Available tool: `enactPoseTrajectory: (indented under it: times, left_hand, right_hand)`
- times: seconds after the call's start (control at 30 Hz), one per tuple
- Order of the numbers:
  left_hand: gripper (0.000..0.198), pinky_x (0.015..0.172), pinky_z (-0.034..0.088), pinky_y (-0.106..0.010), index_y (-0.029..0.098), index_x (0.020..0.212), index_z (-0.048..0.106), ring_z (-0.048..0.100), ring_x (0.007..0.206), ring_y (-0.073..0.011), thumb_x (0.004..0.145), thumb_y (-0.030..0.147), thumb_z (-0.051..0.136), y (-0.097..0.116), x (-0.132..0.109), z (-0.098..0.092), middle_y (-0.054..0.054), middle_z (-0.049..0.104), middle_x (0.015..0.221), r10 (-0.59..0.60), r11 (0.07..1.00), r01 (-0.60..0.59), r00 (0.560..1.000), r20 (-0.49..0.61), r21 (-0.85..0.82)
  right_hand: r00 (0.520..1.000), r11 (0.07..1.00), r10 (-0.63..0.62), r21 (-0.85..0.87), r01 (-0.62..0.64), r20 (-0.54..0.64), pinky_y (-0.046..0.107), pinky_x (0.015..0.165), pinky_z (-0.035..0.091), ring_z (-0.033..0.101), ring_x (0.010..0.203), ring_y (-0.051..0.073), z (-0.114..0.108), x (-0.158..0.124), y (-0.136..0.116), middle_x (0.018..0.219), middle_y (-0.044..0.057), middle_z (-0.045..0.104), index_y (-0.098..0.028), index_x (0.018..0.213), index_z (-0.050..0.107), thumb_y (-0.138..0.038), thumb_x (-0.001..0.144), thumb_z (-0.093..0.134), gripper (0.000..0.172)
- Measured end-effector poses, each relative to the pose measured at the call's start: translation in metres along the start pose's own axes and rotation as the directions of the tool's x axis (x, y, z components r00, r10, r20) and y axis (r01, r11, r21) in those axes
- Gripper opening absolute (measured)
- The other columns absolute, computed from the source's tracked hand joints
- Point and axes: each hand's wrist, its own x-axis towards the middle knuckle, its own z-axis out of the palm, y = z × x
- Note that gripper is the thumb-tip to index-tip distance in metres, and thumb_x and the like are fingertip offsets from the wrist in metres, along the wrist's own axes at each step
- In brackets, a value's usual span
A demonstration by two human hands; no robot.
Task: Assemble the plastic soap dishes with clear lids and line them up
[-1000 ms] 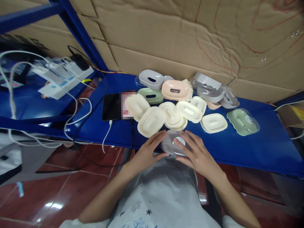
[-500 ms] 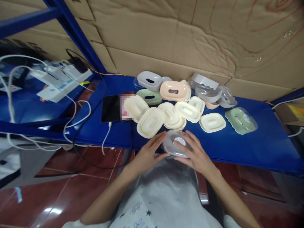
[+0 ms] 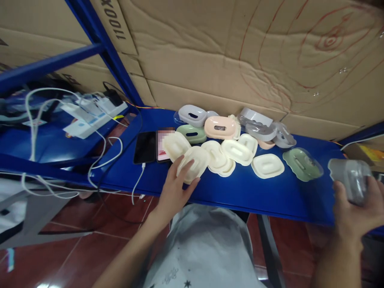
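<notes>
Head view: my left grip [image 3: 175, 187] lies on the blue surface [image 3: 255, 194] at about 11 o'clock from my chest. Its fingers are apart and spread over the near half of a cream lid [image 3: 196, 160], with the thumb out along the lid's 5 o'clock edge. Nothing is clamped; the hand only rests on top. Laid flat like that, I judge, it pins the light lid down so it cannot skate into its neighbours.

That lid is the nearest of the overlapping cream lids [image 3: 238, 146], which run off toward 2 o'clock the way loose shells settle when crowded together. Behind them, at 12 o'clock by the cardboard wall [image 3: 210, 60], stand a pink case [image 3: 220, 126] and several grey cases [image 3: 264, 128]. A green dish [image 3: 301, 164] in clear wrap lies apart at 2 o'clock.

My right grip [image 3: 354, 216] is far out at 3 o'clock, off the surface's end. It is closed around a wrapped grey case [image 3: 351, 180], thumb on its 9 o'clock side, fingers round the far side, palm below. Cupping from beneath suits the slick film, I think. The case is held in the air and too blurred to read further.

A phone [image 3: 145, 147] lies on its cable at 10 o'clock of my left grip, just beside the lids
</notes>
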Motion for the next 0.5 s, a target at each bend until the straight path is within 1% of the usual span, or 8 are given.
enactPoseTrajectory:
  times: [0.07,0.1,0.17,0.23,0.3,0.4,0.5]
  left_hand:
    - [0.052,0.125,0.045,-0.061,0.031,0.153,0.050,0.046,0.153,-0.0364,0.105,0.039,0.065,-0.002,0.005,0.008,-0.014,0.043,0.163,0.007,1.000,-0.006,1.000,0.013,-0.004]
    - [0.051,0.125,0.045,-0.060,0.031,0.152,0.051,0.047,0.153,-0.0357,0.104,0.039,0.066,-0.004,0.008,0.012,-0.014,0.043,0.162,0.005,1.000,-0.005,1.000,0.010,-0.009]
    - [0.049,0.125,0.046,-0.059,0.030,0.149,0.053,0.048,0.152,-0.0347,0.103,0.039,0.068,-0.006,0.015,0.016,-0.014,0.044,0.161,0.003,1.000,-0.003,1.000,-0.015,-0.022]
    - [0.048,0.123,0.046,-0.060,0.030,0.147,0.055,0.049,0.151,-0.0347,0.102,0.040,0.069,-0.009,0.022,0.017,-0.014,0.046,0.160,0.001,1.000,-0.002,0.999,-0.040,-0.024]
    - [0.048,0.122,0.046,-0.063,0.030,0.146,0.056,0.050,0.149,-0.0357,0.101,0.040,0.071,-0.013,0.027,0.018,-0.014,0.048,0.159,-0.009,1.000,0.009,0.999,-0.043,-0.014]
    - [0.046,0.121,0.047,-0.063,0.029,0.143,0.059,0.053,0.147,-0.0354,0.100,0.038,0.072,-0.018,0.031,0.020,-0.014,0.050,0.157,-0.025,1.000,0.024,0.999,-0.025,-0.017]
    - [0.039,0.119,0.050,-0.059,0.028,0.138,0.062,0.056,0.144,-0.0329,0.100,0.034,0.071,-0.021,0.032,0.024,-0.013,0.053,0.152,-0.014,0.999,0.013,1.000,-0.027,-0.048]
  right_hand:
    - [0.988,0.985,0.147,-0.099,-0.142,0.039,0.069,0.102,0.050,0.067,0.122,0.056,0.017,0.004,0.043,0.119,0.038,0.072,-0.004,0.135,0.075,-0.094,0.058,0.074,0.119]
    - [0.976,0.973,0.204,-0.126,-0.194,0.071,0.070,0.101,0.050,0.067,0.121,0.057,0.024,0.005,0.057,0.117,0.038,0.072,-0.003,0.134,0.075,-0.098,0.057,0.069,0.123]
    - [0.950,0.954,0.279,-0.149,-0.259,0.142,0.070,0.099,0.049,0.067,0.119,0.058,0.039,0.005,0.072,0.113,0.037,0.072,-0.003,0.134,0.076,-0.103,0.057,0.062,0.126]
    - [0.936,0.953,0.291,-0.143,-0.266,0.197,0.070,0.096,0.049,0.067,0.118,0.056,0.052,0.004,0.074,0.109,0.035,0.071,-0.005,0.134,0.076,-0.103,0.060,0.059,0.124]
    - [0.933,0.962,0.270,-0.118,-0.248,0.239,0.069,0.096,0.049,0.066,0.119,0.054,0.064,0.002,0.072,0.111,0.034,0.070,-0.006,0.131,0.077,-0.103,0.061,0.059,0.121]
    - [0.929,0.970,0.242,-0.088,-0.226,0.280,0.071,0.102,0.045,0.062,0.129,0.054,0.075,-0.003,0.071,0.128,0.036,0.068,-0.011,0.128,0.079,-0.104,0.061,0.057,0.117]
    - [0.930,0.970,0.242,-0.086,-0.227,0.276,0.079,0.105,0.036,0.051,0.143,0.055,0.072,-0.009,0.075,0.146,0.035,0.060,-0.017,0.135,0.076,-0.102,0.069,0.053,0.109]
